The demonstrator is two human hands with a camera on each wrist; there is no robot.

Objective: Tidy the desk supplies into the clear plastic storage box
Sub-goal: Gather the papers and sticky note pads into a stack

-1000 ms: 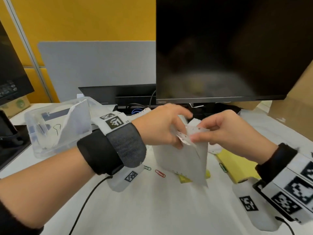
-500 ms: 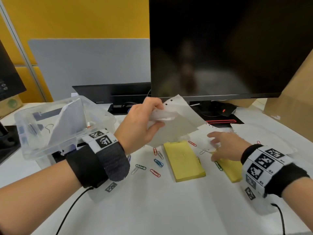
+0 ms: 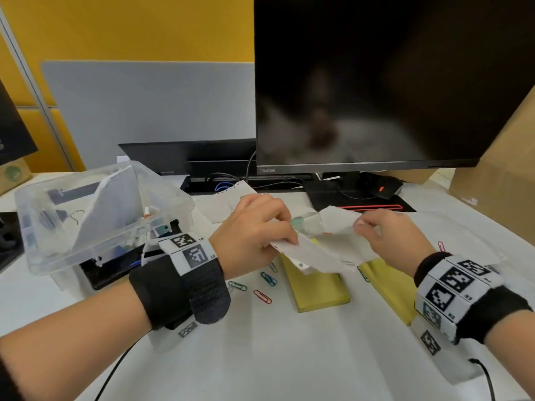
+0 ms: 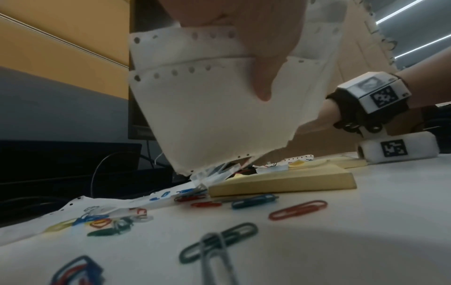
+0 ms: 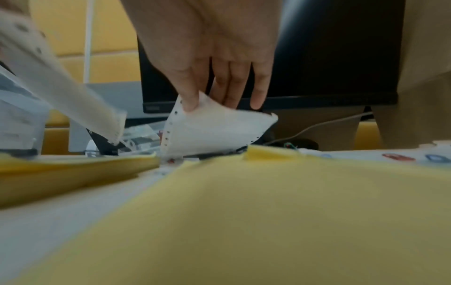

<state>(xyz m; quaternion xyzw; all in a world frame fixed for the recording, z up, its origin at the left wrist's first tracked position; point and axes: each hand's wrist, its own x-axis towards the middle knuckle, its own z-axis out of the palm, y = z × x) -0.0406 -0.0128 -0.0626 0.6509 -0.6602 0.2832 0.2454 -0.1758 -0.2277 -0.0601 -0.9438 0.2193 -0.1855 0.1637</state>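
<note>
Paper sheets with punched edges hang between both hands over the yellow pads; from the head view the left hand pinches their near-left corner, and the storage box lies to its left, so that hand is nearer.

Left wrist view: the thumb presses two layered sheets, their long edge sloping toward the table.

Right wrist view: the right fingers pinch a separate sheet by its punched edge.

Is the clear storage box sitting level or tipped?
Tipped. In the head view the clear storage box has its near edge propped on a black object, so it slants; a white sheet leans inside.
</note>
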